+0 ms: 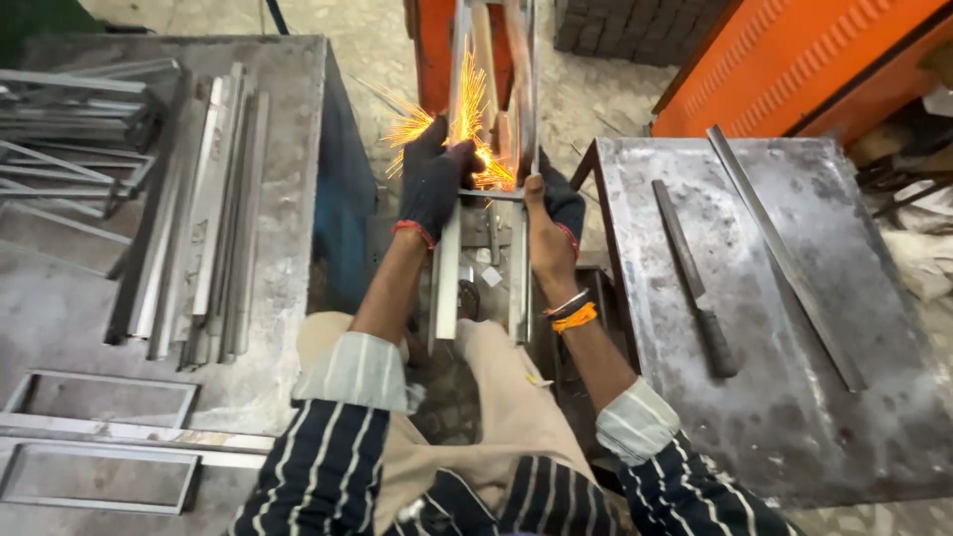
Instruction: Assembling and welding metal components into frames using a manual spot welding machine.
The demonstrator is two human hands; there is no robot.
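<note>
Metal frame between two tables, upright rails running toward sparks at its crossbar. Left hand, dark glove, grip closed on left rail. Right hand, gloved, grip closed on right rail. Left table: stacked metal strips, welded frames. Right table: file, angle bar. Both forearms extended forward, sleeves rolled.

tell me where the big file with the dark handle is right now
In the head view the file lies flat on the steel table to the person's right, untouched, between the right hand and a long metal strip.
</note>
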